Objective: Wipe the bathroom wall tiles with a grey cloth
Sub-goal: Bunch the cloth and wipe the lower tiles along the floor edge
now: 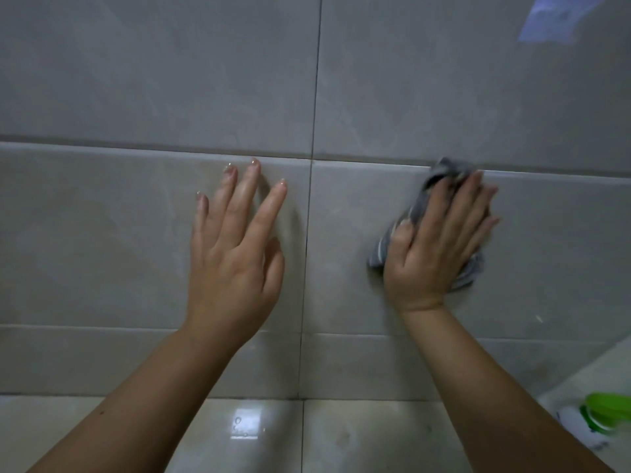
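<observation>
Large beige-grey wall tiles [136, 233] with dark grout lines fill the view. My right hand [440, 240] presses a crumpled grey cloth [415, 208] flat against a tile right of the vertical grout line, just below a horizontal joint. The fingers are straight and spread over the cloth, which sticks out above the fingertips and at both sides of the palm. My left hand [235, 240] rests flat on the tile left of the grout line, fingers spread and straight, holding nothing.
A glossy tiled ledge [358, 435] runs along the bottom, with a bright reflection and a few water drops. At the lower right stands a white bottle with a green cap [607, 414]. A bluish reflection [560, 18] shows at the top right.
</observation>
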Tool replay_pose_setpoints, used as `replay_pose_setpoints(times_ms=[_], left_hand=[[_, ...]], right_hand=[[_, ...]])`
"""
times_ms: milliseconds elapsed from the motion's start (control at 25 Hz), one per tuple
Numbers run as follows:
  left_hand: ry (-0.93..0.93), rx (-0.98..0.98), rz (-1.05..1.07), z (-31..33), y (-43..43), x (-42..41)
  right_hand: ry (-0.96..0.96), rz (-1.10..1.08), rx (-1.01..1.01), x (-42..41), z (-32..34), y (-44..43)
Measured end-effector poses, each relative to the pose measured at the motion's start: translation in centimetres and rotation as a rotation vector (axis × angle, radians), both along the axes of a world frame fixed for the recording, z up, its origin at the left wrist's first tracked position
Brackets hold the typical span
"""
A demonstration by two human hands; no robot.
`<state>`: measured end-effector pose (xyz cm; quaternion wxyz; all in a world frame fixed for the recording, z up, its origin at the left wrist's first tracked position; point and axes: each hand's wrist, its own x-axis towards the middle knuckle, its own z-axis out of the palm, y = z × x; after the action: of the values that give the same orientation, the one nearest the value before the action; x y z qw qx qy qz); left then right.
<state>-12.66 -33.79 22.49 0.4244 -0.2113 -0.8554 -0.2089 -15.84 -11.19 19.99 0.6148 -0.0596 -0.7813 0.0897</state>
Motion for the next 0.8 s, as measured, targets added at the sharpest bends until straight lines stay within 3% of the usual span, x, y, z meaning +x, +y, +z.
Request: replay_pose_setpoints(times_ms=[120,280,440,520,680,800], left_hand=[[-0.006,-0.024,-0.021,-0.2,0.4,0.3],[0.0,-0.034,-0.008,-0.7,0.2,0.2],[-0.026,0.01,0.011,-0.9,0.4,-0.1],[-0.026,0.037,0.007,-0.7,0.8,-0.1],[0.004,0.006,-0.024,-0.7,1.0,0.2],[0.033,0.011,-0.011,-0.8,0.1,0.5]], right_hand=[[0.081,-0.01,-0.157,-0.5,3.7,-3.2],[-0.057,0.077,0.153,-0.9,0.8,-7.1],[-0.118,0.113,0.375,-0.6,-3.0,-4.4],[-0.102,0.085,0.294,-0.1,-2.9,-1.6],[0.011,0.036,-0.061,-0.1,0.6,-2.3],[-0.019,0.062,0.027,-0.7,1.7,-6.8]])
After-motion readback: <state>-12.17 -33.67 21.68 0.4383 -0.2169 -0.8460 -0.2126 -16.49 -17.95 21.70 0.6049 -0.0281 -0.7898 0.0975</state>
